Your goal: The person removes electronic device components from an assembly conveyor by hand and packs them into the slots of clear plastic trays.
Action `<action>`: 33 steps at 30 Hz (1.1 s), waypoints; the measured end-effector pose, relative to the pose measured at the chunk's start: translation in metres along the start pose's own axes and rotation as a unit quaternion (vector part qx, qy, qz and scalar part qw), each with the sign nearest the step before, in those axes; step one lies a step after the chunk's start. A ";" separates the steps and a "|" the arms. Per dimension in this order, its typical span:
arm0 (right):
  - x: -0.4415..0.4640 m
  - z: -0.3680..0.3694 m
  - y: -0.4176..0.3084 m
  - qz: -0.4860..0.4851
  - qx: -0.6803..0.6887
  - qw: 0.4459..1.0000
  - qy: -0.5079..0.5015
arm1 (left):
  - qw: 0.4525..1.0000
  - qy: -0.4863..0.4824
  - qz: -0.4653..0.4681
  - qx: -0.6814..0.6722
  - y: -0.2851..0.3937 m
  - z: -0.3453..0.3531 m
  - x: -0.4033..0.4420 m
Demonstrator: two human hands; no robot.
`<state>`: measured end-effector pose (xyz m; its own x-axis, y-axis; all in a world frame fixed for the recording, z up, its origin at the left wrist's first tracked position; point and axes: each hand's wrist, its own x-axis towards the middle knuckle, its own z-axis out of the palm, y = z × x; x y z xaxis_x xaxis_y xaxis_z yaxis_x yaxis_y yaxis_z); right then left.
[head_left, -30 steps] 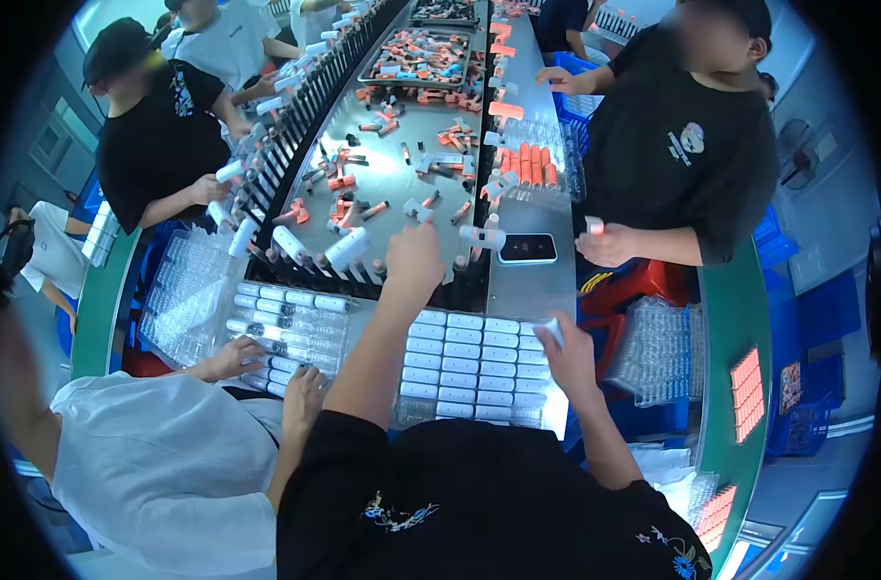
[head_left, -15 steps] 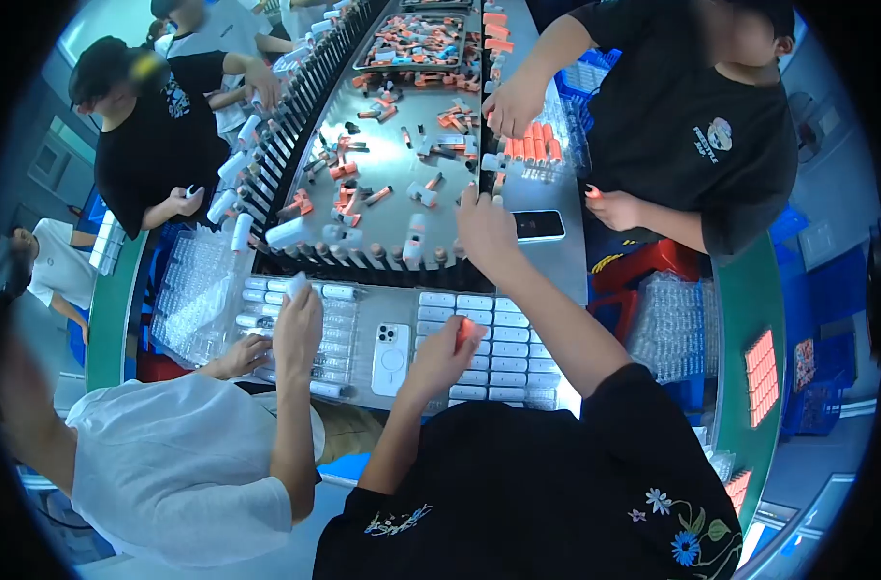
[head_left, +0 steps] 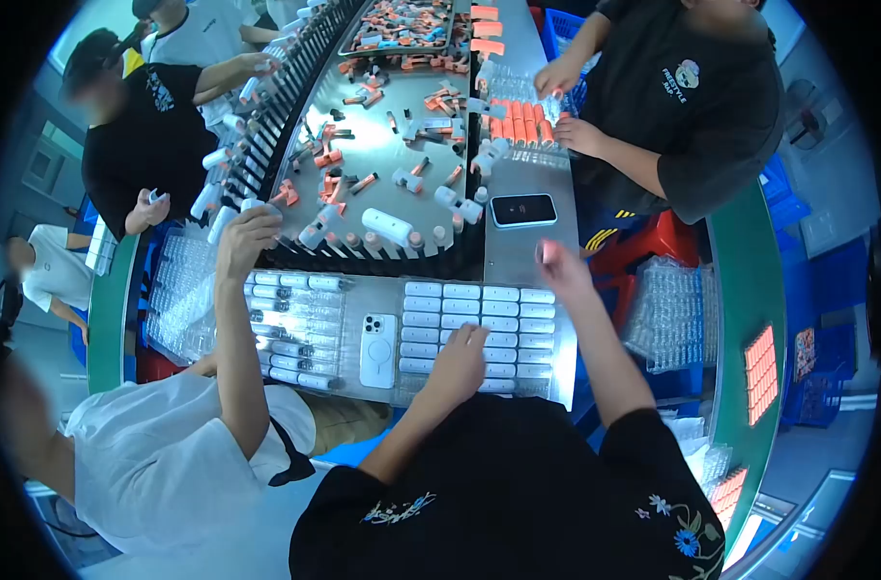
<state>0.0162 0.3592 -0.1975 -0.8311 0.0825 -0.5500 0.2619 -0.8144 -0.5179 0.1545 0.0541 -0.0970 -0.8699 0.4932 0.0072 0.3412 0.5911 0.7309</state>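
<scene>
Over a clear plastic tray (head_left: 408, 385) filled with rows of white, rounded oblong devices (head_left: 461, 320), my left hand (head_left: 457, 369) has its fingers pinched down at the middle rows. Whatever lies between those fingertips, if anything, is hidden. To the right, above the metal bench edge, my right hand (head_left: 568, 275) is closed around a small orange-red piece (head_left: 548, 252). Part of that piece is covered by the fingers. White and orange parts stand on the pegs of the black line (head_left: 387, 227) in front of me.
Left of my tray stand a white phone (head_left: 377, 353) and another tray (head_left: 295, 333), beside a co-worker in white. A dark-screened phone (head_left: 523, 210) lies on the bench. Across from me a co-worker handles orange pieces (head_left: 520, 124). Stacked clear trays (head_left: 667, 314) are at right.
My right hand has drawn back from the line towards the right and now holds an orange-red piece. My left hand, which held an orange-red piece, is lower over the tray without it showing.
</scene>
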 end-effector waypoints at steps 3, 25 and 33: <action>0.097 0.060 -0.059 0.033 0.043 0.998 -0.034 | 0.992 -0.051 -0.037 0.113 -0.039 0.018 -0.058; -0.265 -0.019 0.103 -0.275 -0.820 0.470 -0.173 | 0.976 -0.110 0.131 0.134 -0.029 0.005 -0.054; -0.247 -0.019 0.132 -0.293 -0.863 0.342 -0.228 | 0.981 0.163 0.082 0.066 0.045 -0.146 0.085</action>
<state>0.2656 0.2415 -0.1422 -0.8757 -0.4785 -0.0648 -0.4436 0.8503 -0.2832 0.0441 0.0291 0.0359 -0.8599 0.3713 0.3503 0.5103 0.6092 0.6070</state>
